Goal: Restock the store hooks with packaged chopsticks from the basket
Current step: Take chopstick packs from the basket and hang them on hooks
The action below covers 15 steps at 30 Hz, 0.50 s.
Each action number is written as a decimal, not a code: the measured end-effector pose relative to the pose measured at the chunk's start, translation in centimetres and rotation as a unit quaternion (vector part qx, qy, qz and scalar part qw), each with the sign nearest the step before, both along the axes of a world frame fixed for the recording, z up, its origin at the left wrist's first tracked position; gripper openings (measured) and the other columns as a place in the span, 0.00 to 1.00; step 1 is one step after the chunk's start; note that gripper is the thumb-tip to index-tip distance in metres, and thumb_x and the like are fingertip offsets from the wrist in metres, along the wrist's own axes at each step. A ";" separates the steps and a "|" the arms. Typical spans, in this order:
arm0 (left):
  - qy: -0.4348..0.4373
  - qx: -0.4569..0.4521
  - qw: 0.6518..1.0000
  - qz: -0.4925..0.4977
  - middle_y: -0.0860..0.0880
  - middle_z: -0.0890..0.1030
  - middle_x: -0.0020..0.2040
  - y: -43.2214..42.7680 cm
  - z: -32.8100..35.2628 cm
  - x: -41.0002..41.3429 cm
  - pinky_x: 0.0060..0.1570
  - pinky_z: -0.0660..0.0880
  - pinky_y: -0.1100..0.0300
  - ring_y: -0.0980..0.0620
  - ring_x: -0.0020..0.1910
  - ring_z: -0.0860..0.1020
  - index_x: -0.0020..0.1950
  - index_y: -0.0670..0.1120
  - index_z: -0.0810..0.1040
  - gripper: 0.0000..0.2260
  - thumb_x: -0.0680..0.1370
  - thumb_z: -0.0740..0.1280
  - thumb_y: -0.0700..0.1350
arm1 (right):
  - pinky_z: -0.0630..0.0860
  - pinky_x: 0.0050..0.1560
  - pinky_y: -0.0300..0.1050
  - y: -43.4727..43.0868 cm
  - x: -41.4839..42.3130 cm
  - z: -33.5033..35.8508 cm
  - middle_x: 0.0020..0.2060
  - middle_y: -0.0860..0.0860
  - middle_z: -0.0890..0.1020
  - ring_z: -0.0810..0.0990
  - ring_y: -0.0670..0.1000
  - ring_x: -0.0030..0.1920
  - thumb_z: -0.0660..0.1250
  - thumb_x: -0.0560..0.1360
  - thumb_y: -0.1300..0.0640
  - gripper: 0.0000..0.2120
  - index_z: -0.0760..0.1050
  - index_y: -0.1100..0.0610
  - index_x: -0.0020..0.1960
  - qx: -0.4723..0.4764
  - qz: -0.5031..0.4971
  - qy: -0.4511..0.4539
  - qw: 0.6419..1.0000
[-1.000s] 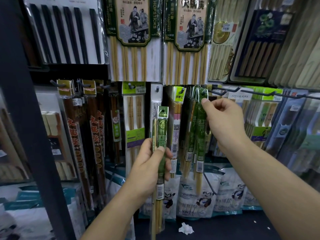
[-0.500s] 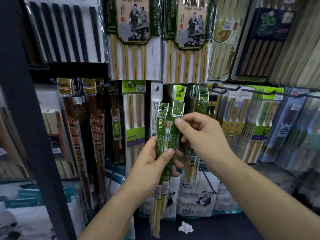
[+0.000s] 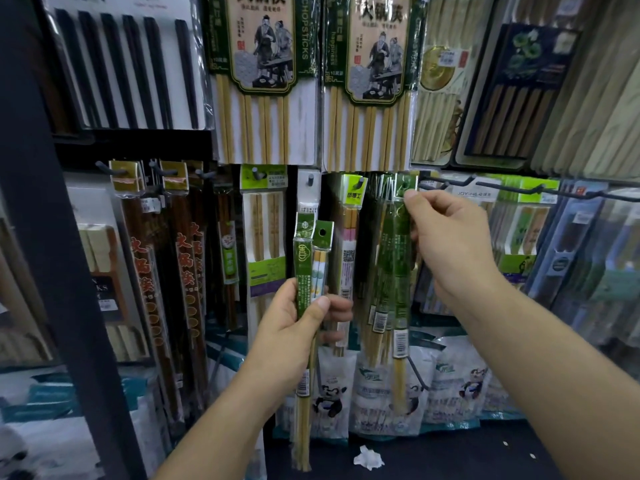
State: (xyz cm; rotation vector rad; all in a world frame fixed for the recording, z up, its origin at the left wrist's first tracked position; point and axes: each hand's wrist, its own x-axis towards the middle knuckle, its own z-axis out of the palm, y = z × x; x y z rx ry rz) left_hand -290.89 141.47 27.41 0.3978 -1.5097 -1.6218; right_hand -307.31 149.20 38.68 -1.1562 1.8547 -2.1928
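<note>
right grip (image 3: 450, 244) pinches green chopstick pack (image 3: 401, 271) by its top.

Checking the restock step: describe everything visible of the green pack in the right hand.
The green chopstick pack is a narrow clear sleeve, green-printed above, with a barcode label lower down and pale bamboo sticks below. It hangs almost upright in front of like packs. The right hand pinches its top; whether it is hung yet cannot be told.

The left hand (image 3: 294, 327) has two packs (image 3: 304, 258) left of the front pack (image 3: 401, 271); the right hand (image 3: 446, 237) is at its top, pouches (image 3: 457, 382) below.
</note>
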 end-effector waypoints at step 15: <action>-0.007 -0.001 1.000 -0.011 0.45 0.87 0.48 0.1 0.1 -0.2 0.47 0.84 0.54 0.48 0.47 0.86 0.83 0.49 0.37 0.36 0.85 0.60 0.39 | 0.74 0.56 0.46 -1.1 -0.5 0.3 0.33 0.51 0.75 0.72 0.37 0.27 0.70 0.79 0.53 0.15 0.77 0.55 0.34 0.016 -0.039 -0.007 0.999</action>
